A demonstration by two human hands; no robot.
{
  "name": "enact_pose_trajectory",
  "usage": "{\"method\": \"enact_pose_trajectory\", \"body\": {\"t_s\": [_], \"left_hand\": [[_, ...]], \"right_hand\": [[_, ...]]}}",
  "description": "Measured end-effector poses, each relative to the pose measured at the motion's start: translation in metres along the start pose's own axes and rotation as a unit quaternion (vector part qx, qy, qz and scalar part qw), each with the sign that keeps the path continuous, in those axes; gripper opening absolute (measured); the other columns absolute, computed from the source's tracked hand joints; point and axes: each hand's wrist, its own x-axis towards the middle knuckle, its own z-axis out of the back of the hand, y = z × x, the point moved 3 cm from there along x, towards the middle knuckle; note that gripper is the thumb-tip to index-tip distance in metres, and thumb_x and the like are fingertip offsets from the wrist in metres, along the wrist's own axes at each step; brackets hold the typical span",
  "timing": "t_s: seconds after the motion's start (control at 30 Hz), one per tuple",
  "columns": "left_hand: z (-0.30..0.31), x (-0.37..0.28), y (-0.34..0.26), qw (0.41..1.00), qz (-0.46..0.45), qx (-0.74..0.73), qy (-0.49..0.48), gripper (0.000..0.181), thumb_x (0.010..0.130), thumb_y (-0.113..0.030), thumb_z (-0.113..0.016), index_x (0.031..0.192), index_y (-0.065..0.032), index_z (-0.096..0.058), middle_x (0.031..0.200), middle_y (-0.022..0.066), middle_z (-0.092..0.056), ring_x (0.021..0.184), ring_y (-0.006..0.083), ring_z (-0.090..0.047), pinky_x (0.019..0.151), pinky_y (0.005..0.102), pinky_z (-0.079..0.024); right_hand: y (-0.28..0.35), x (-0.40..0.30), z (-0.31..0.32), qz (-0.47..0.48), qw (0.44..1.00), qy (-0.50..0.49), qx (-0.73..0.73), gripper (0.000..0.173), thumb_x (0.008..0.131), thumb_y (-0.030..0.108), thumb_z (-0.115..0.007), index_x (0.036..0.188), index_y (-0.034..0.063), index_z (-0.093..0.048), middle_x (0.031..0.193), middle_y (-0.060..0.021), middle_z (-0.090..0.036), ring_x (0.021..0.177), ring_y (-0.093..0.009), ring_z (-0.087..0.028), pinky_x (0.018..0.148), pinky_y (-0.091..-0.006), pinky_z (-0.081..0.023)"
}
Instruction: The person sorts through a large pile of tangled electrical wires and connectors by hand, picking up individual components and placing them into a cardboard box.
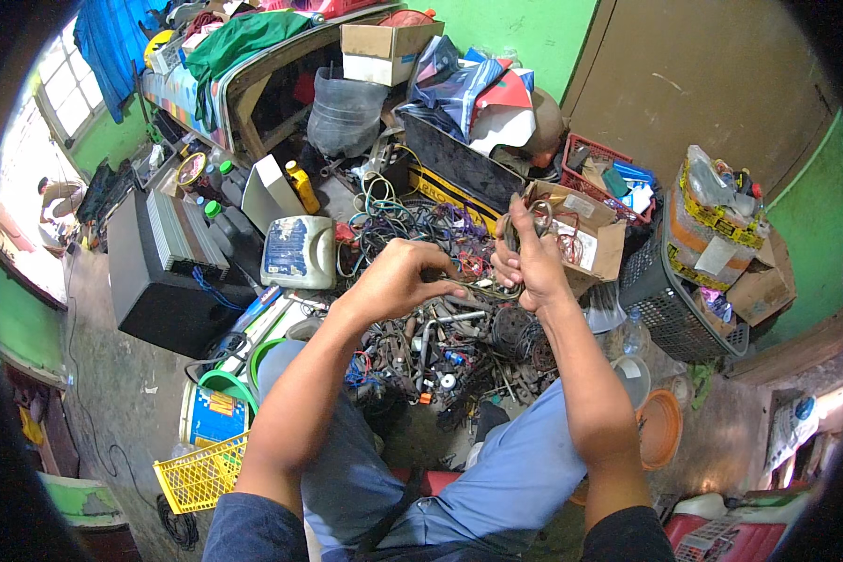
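My right hand point(534, 263) is closed around a bundle of dark cable point(511, 235), thumb pointing up and loops showing above the fingers. From that bundle a strand point(488, 288) runs left to my left hand point(414, 272), whose thumb and fingers pinch it. Both hands are raised over a heap of metal parts point(456, 344) on the floor between my knees. Within the heap lie a bent metal tube point(427, 344), a white round piece point(448, 382) and a small orange piece point(425, 398). Behind the hands lies a tangle of loose wires point(393, 218).
At left stand a black speaker-like box point(147, 281), a white jerrycan point(298, 253) and a yellow crate point(200, 474). To the right are a cardboard box point(600, 246), a dark plastic basket point(674, 302) and an orange basin point(659, 428). A person point(63, 197) is outside at far left.
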Motion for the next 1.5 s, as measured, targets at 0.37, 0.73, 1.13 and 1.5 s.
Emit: {"method": "enact_pose_trajectory", "body": {"t_s": [0.37, 0.73, 1.13, 1.5], "left_hand": [[0.009, -0.001, -0.004, 0.984, -0.039, 0.049, -0.168, 0.019, 0.074, -0.018, -0.086, 0.085, -0.0060, -0.075, 0.073, 0.0058, -0.064, 0.066, 0.0206, -0.062, 0.060, 0.0342, -0.047], [0.012, 0.002, -0.004, 0.982, -0.012, 0.033, -0.184, 0.016, 0.077, -0.017, -0.083, 0.087, -0.0063, -0.076, 0.072, 0.0069, -0.065, 0.064, 0.0210, -0.061, 0.059, 0.0328, -0.048], [0.003, 0.003, 0.001, 0.975, 0.002, 0.024, -0.219, 0.013, 0.078, -0.012, -0.082, 0.087, -0.0043, -0.076, 0.078, 0.0082, -0.070, 0.068, 0.0196, -0.066, 0.062, 0.0314, -0.051], [-0.019, 0.003, -0.005, 0.929, 0.147, -0.098, -0.325, 0.014, 0.093, -0.011, -0.071, 0.101, 0.0011, -0.068, 0.071, 0.0004, -0.065, 0.067, 0.0048, -0.056, 0.060, 0.0236, -0.044]], "right_hand": [[-0.015, -0.002, -0.006, -0.105, 0.988, 0.061, -0.092, 0.073, 0.091, 0.081, -0.038, 0.086, 0.0100, -0.055, 0.053, 0.0040, -0.041, 0.041, -0.005, -0.034, 0.037, -0.0214, -0.028], [-0.035, -0.006, -0.007, -0.158, 0.973, 0.118, -0.118, 0.064, 0.091, 0.076, -0.048, 0.089, 0.0127, -0.061, 0.064, 0.0027, -0.054, 0.042, -0.004, -0.042, 0.036, -0.0221, -0.029], [-0.019, -0.011, -0.008, -0.048, 0.975, 0.205, -0.075, 0.016, 0.093, 0.019, -0.073, 0.101, 0.0067, -0.067, 0.070, -0.0008, -0.060, 0.062, -0.013, -0.059, 0.057, -0.0310, -0.050], [-0.014, 0.001, 0.007, -0.068, 0.992, 0.076, 0.079, 0.031, 0.094, 0.029, -0.072, 0.074, 0.0128, -0.054, 0.054, 0.0063, -0.041, 0.043, -0.006, -0.038, 0.043, -0.0247, -0.031]]}}
